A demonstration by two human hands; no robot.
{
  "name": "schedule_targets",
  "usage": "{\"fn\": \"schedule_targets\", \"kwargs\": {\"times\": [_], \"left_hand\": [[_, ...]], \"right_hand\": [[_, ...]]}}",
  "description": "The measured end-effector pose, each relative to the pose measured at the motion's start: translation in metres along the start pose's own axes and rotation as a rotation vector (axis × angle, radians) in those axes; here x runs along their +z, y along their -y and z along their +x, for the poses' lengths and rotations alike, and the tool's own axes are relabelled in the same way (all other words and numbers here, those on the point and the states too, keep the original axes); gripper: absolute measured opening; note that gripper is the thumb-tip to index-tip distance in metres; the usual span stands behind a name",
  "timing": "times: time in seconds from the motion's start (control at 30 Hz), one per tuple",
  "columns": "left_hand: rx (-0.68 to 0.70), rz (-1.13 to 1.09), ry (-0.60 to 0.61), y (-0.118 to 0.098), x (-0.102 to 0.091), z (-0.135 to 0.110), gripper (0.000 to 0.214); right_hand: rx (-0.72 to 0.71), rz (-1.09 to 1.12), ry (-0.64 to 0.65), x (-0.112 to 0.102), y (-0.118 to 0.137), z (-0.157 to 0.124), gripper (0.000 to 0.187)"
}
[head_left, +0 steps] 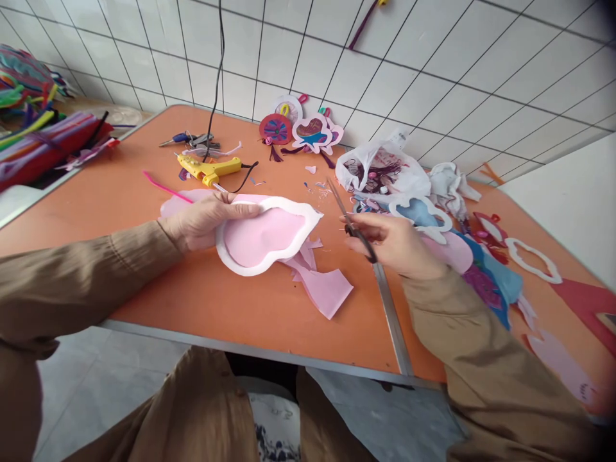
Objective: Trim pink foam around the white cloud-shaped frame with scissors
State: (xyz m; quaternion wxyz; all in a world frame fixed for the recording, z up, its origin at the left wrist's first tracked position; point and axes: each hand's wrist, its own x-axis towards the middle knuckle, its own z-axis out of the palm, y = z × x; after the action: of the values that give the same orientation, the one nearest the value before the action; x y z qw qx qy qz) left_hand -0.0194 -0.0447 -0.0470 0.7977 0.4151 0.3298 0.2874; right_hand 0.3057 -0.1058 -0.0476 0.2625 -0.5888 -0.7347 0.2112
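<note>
My left hand [205,220] grips the left edge of a pink foam heart with a thick white rim [267,234], holding it just above the orange table [144,212]. My right hand [392,240] is closed round the black handles of a pair of scissors [347,217]. Their blades point up and away, a short way right of the heart's edge. Pink foam offcuts [322,285] lie under and beside the heart.
A yellow glue gun [209,170] with a black cord lies behind the heart. Finished foam ornaments [301,131] lean on the tiled wall. A plastic bag [380,170], foam shapes and white rims [534,260] crowd the right side. Pipe cleaners [38,138] lie far left.
</note>
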Motion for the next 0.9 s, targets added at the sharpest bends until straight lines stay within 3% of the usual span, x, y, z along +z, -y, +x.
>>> {"fn": "schedule_targets", "kwargs": {"times": [0.17, 0.23, 0.33, 0.43, 0.57, 0.7, 0.9], "left_hand": [[-0.038, 0.044, -0.013, -0.016, -0.009, 0.0, 0.028], [-0.043, 0.042, 0.004, -0.022, -0.009, -0.001, 0.031], [-0.036, 0.063, -0.01, -0.028, -0.005, -0.003, 0.021], [-0.05, 0.1, -0.003, -0.031, 0.0, -0.003, 0.018], [-0.087, 0.169, -0.004, -0.032, 0.004, -0.002, 0.014], [-0.072, 0.18, 0.012, -0.029, 0.003, -0.002, 0.016], [0.125, 0.276, 0.016, -0.02, 0.003, -0.006, 0.023]], "right_hand": [[0.022, 0.405, 0.159, -0.036, -0.002, -0.021, 0.045], [-0.036, 0.381, 0.263, -0.043, -0.003, -0.024, 0.043], [-0.24, 0.236, 0.572, -0.042, 0.004, -0.018, 0.049], [-0.266, 0.108, 0.688, -0.037, 0.02, -0.009, 0.044], [-0.273, 0.044, 0.721, -0.038, 0.04, 0.003, 0.039], [-0.176, -0.096, 0.818, -0.037, 0.055, 0.011, 0.034], [-0.07, -0.416, 0.63, -0.035, 0.042, 0.012, 0.03]]}}
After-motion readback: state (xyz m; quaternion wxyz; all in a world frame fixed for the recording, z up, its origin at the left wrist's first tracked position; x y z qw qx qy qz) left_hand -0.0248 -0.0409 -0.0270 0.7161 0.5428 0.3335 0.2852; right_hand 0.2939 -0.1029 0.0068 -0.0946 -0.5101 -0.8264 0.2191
